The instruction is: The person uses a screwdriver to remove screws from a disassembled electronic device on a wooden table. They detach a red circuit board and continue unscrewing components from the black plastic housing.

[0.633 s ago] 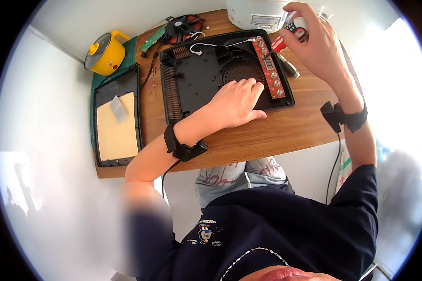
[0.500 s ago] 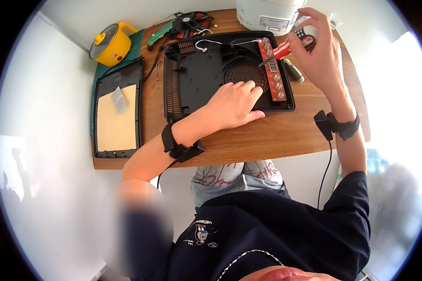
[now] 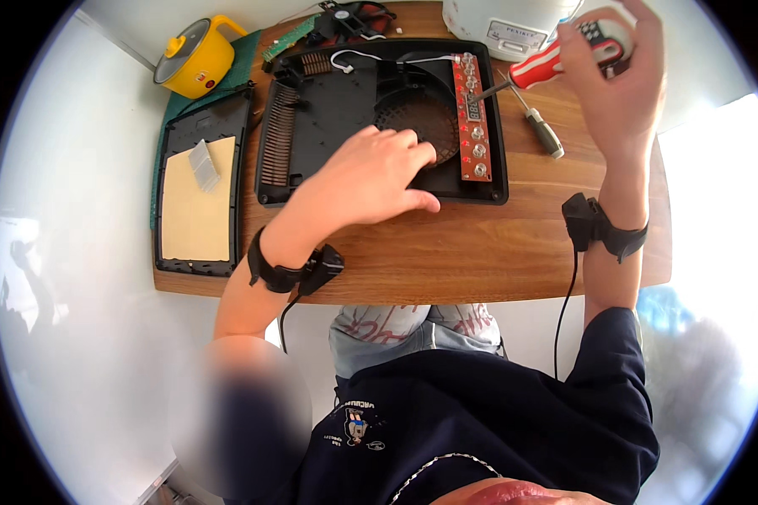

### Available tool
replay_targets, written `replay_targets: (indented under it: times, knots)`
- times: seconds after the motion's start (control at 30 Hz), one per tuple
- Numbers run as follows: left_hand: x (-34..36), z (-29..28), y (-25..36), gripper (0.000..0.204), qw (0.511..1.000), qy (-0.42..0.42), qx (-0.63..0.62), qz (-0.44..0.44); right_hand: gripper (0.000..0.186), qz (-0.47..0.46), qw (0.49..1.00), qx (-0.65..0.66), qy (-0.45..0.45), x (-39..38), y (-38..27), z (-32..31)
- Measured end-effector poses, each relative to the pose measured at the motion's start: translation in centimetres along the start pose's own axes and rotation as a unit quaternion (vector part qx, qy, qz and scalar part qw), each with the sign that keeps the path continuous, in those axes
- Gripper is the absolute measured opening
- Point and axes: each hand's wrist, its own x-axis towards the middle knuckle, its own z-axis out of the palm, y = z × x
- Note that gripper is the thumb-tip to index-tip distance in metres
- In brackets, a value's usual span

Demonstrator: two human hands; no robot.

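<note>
In my right hand [image 3: 627, 109], closed round its patterned handle end, is a red-and-white screwdriver [image 3: 537, 67]. Its shaft slants down to the left over a red-brown circuit board [image 3: 473, 151] with a small display and several round clear parts. The board lies along the right side of an open black plastic housing [image 3: 328, 126]. My left hand [image 3: 370, 172] grips the housing's near edge, fingers curled over the rim and thumb outside. A white cable [image 3: 400, 59] runs from the board's far end across the housing. Whether the screwdriver's tip touches the board, I cannot tell.
A second screwdriver [image 3: 543, 130] with a grey-green handle lies right of the housing. On the left are a black panel [image 3: 155, 227] with a beige sheet and a yellow pot [image 3: 206, 71]. A fan [image 3: 349, 23], a green circuit board [image 3: 290, 40] and a white appliance [image 3: 514, 29] stand behind.
The housing has slid left on the table with my left hand on it. My right hand has moved right, and more of the screwdriver's handle shows. The view has shifted slightly.
</note>
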Motion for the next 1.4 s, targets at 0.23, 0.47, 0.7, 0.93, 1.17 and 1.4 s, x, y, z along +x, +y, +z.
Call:
replay_targets:
  times: [0.23, 0.47, 0.7, 0.93, 1.17, 1.4]
  knots:
    - [3.9, -3.6, 1.0, 0.037, 0.985, 0.134, -0.078, 0.079, 0.016, 0.096, 0.991, -0.001, -0.096, 2.6, -3.7, -2.1]
    - [5.1, -1.8, -0.1, 0.024, 0.977, 0.122, -0.095, 0.147, 0.014, 0.002, 0.987, -0.002, -0.162, 1.2, -3.7, -1.1]
    - [4.9, -1.5, -0.1, 0.031, 0.986, 0.092, -0.084, 0.109, 0.016, -0.146, 0.965, 0.090, -0.200, 1.1, -1.2, 1.0]
    - [5.2, 0.0, -0.4, 0.023, 0.981, 0.102, -0.126, 0.108, 0.018, -0.183, 0.950, 0.132, -0.217, 0.6, 0.3, 2.7]
    - [5.5, 1.1, -1.3, 0.029, 0.979, 0.042, -0.184, 0.077, 0.019, -0.231, 0.942, 0.120, -0.213, 1.2, -0.4, 3.1]
    - [5.8, 2.3, -2.3, 0.031, 0.964, 0.051, -0.247, 0.079, 0.020, -0.216, 0.945, 0.101, -0.223, 1.3, -0.1, 3.7]
